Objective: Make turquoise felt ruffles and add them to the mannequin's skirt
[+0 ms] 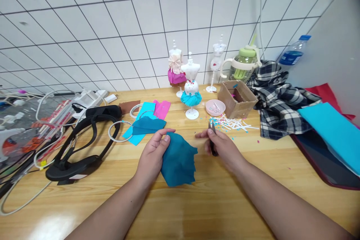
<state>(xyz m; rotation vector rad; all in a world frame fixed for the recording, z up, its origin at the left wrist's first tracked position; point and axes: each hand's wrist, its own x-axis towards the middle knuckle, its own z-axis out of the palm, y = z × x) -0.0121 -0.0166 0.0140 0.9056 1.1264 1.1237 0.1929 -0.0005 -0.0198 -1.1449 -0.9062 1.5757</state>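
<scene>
Here I have my left hand (153,153) pinching a piece of teal fabric (179,162) at its upper left edge, thumb on top and fingers curled under, so the cloth hangs crumpled from the grip down onto the wooden table (197,202). My right hand (222,146) sits just to the right of the fabric, apart from it, closed around a dark pair of scissors (213,135) whose tips point up and away from me; I cannot tell whether the blades are parted.

Behind my left hand lie flat cut pieces of light blue and teal paper (143,125) with a pink piece (161,108) beside them, and a thin white ring (120,131) overlaps their left edge. Further back stands a small white mannequin in a teal skirt (190,86), with a second one in a pink skirt (176,69) behind it and a bare third one (216,62) to the right. Near my right hand there is a pink dish (215,107), a scatter of white paper strips (233,123) and an open cardboard box (237,99). A plaid cloth (278,97) is heaped at the right, near a light blue sheet (334,131). At the left lies a black headset strap (84,138) among white cables (42,150).
</scene>
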